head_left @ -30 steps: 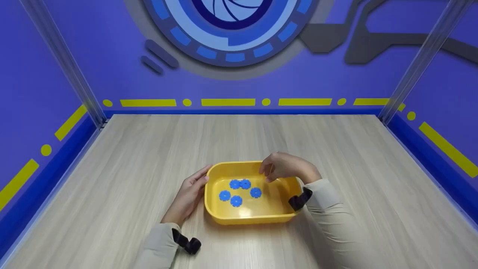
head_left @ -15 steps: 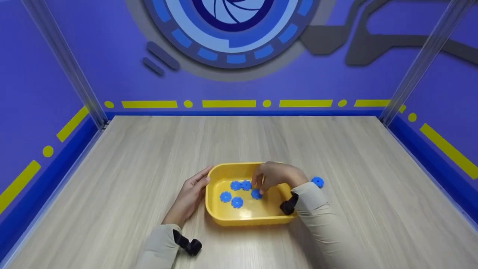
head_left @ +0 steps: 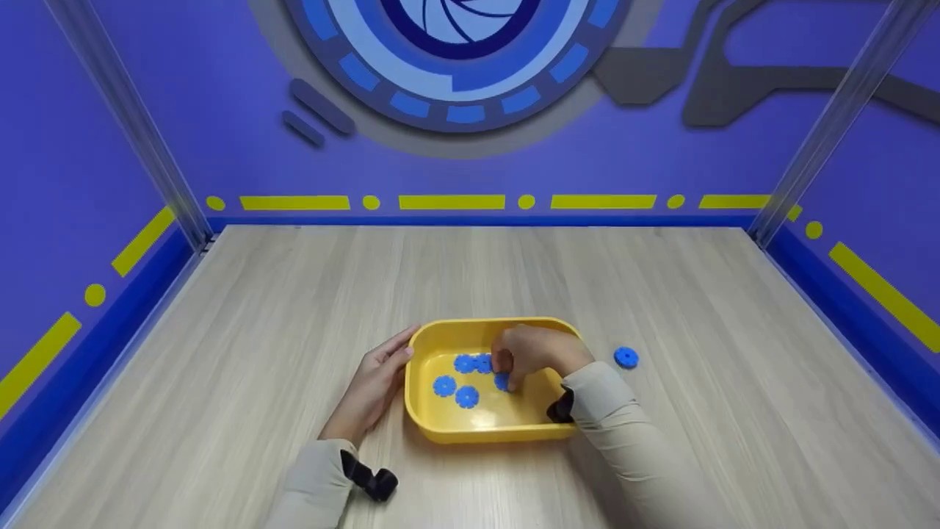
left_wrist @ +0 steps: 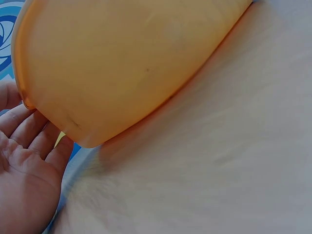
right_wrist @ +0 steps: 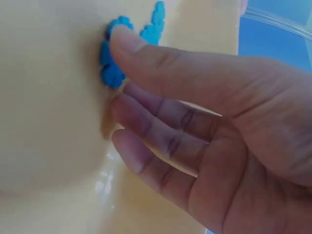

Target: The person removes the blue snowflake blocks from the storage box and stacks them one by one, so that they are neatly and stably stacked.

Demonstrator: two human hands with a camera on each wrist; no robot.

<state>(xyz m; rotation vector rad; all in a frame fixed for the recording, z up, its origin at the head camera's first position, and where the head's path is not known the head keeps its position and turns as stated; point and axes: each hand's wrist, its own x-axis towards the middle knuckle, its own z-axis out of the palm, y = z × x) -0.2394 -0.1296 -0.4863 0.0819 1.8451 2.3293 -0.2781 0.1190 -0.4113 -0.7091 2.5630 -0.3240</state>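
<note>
My left hand (head_left: 373, 386) holds the left end of the yellow tray (head_left: 485, 435), thumb at its rim. In the left wrist view, the fingers (left_wrist: 43, 139) lie along the tray's outer wall. Reaching into the tray, my right hand (head_left: 536, 351) has its thumb and fingertips at a blue flower-shaped disc (head_left: 501, 382), which they partly cover. The right wrist view has the thumb over the edge of this disc (right_wrist: 113, 73); the index finger is mostly hidden. Left of the hand, more blue discs (head_left: 467, 397) lie flat on the tray floor.
Another blue disc (head_left: 626, 358) lies on the wooden table (head_left: 308, 294), right of the tray. Blue printed walls (head_left: 455, 173) close in the table at the back and sides. Each wrist wears a black strap mount (head_left: 374, 481).
The right hand has moved left and down inside the tray onto the rightmost blue disc. A disc on the table, unseen at first, shows beside the right sleeve. The left hand stays put.
</note>
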